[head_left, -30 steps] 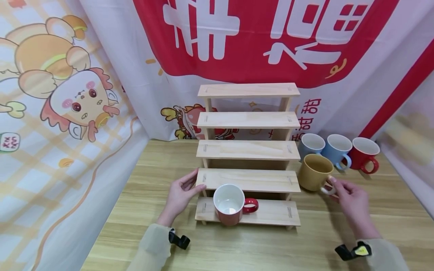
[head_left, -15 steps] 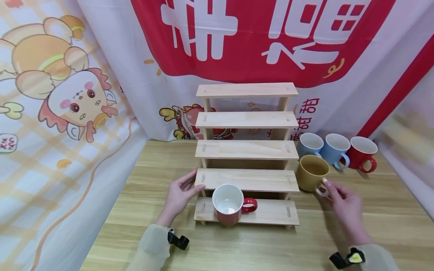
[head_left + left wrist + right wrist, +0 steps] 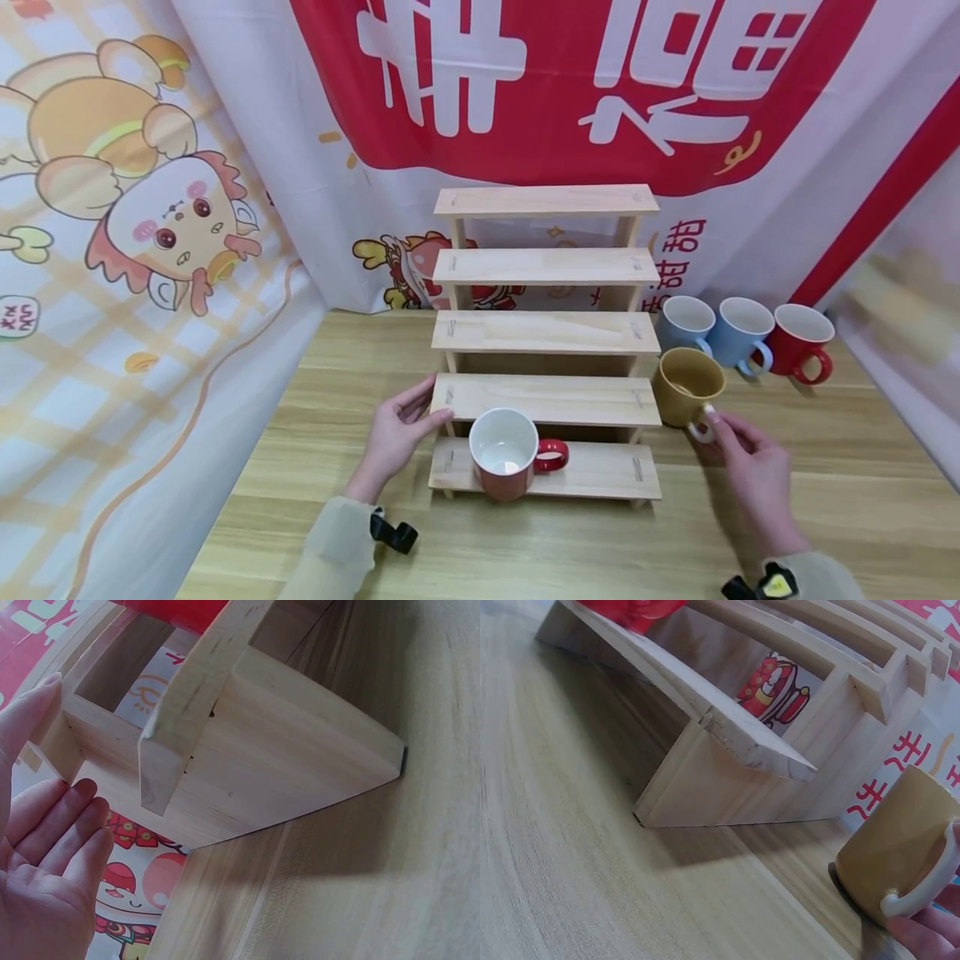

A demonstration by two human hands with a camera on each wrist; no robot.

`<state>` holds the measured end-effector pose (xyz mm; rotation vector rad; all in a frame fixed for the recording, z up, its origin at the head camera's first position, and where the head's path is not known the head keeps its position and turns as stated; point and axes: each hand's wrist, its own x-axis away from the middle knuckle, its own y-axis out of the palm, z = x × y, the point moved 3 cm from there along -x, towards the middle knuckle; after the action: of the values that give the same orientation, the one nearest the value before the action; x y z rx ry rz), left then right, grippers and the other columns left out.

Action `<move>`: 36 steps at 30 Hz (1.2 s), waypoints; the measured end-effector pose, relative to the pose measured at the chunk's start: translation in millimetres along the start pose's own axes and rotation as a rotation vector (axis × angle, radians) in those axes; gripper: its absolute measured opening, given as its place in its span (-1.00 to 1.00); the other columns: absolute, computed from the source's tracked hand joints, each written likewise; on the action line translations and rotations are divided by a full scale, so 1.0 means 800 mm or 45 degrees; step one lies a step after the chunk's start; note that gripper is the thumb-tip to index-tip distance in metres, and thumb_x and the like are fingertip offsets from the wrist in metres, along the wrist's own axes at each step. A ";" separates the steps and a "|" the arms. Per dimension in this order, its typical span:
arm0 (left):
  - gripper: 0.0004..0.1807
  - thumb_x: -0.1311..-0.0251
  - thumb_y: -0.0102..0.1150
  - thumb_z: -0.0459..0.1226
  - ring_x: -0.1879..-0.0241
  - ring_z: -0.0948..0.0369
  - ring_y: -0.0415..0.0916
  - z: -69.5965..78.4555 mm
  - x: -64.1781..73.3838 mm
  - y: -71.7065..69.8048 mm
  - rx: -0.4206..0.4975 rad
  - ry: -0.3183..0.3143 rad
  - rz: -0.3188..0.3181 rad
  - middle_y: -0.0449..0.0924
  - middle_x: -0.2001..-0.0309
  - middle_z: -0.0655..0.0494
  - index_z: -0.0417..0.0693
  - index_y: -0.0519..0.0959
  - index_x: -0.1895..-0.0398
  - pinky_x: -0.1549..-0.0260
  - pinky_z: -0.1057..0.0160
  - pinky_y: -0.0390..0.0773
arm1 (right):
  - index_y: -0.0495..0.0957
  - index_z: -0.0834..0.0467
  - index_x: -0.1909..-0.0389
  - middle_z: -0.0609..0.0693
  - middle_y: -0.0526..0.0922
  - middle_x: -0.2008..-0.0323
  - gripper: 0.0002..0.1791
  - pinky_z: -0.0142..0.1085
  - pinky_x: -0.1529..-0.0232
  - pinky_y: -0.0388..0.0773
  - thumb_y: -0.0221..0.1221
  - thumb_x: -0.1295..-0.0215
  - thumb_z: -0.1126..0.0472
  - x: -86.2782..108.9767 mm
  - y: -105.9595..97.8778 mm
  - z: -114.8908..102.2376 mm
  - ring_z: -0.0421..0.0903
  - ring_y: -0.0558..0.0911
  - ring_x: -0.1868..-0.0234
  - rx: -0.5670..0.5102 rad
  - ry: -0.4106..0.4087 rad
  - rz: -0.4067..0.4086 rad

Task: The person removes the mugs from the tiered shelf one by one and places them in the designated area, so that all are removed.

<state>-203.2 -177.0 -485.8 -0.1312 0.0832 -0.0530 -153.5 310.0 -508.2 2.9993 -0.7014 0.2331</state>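
A tan mug (image 3: 678, 400) with a white handle is just right of the wooden stepped shelf (image 3: 545, 400). My right hand (image 3: 757, 479) pinches its handle between thumb and fingers. In the right wrist view the tan mug (image 3: 896, 847) is upright; its base is on or barely above the tabletop, I cannot tell which. My left hand (image 3: 401, 433) holds the left end of the shelf's second step from the bottom. Thumb and fingers lie on opposite sides of that board in the left wrist view. A red mug (image 3: 506, 462) with a white inside stands on the lowest step, handle rightward.
Behind the tan mug stand a grey-blue mug (image 3: 686, 321), a light blue mug (image 3: 741, 333) and another red mug (image 3: 801, 342). Printed cloth (image 3: 247, 167) hangs at the back and both sides of the wood-grain table (image 3: 315, 367).
My right hand has shifted left and slightly toward me, bringing the tan mug closer to the shelf. The left hand and the red mug on the step stay put.
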 end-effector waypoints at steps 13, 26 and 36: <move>-0.19 -0.04 0.59 -0.09 -0.34 0.09 0.39 0.001 0.001 0.000 -0.009 0.009 0.011 0.43 -0.39 0.02 -0.07 0.48 -0.38 -0.24 0.37 0.43 | 0.54 0.10 -0.34 -0.24 0.66 -0.04 -0.36 -0.69 0.18 0.51 0.23 -0.39 -0.20 -0.003 -0.012 -0.037 -0.39 0.55 0.02 0.485 -0.163 0.030; -0.20 -0.05 0.59 -0.15 -0.35 0.05 0.39 -0.001 0.000 0.000 0.011 0.011 0.008 0.42 -0.39 -0.03 -0.10 0.47 -0.39 -0.26 0.31 0.44 | 0.56 -0.06 -0.33 -0.10 0.62 -0.23 -0.47 -0.67 0.06 0.50 0.22 -0.42 -0.16 0.042 0.030 -0.134 -0.31 0.58 -0.09 0.586 -0.435 -0.066; -0.21 -0.05 0.59 -0.16 -0.35 0.05 0.39 -0.001 0.000 0.000 0.026 -0.001 0.003 0.43 -0.38 -0.03 -0.10 0.48 -0.38 -0.27 0.31 0.43 | 0.64 0.09 -0.19 -0.03 0.70 -0.11 -0.65 -0.46 0.05 0.66 0.23 -0.48 0.05 0.089 0.097 -0.140 -0.20 0.67 -0.03 0.460 -0.605 -0.450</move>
<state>-203.5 -177.1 -486.4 -0.1109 0.0821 -0.0513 -140.0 219.2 -385.1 3.4891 -0.1364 -0.4281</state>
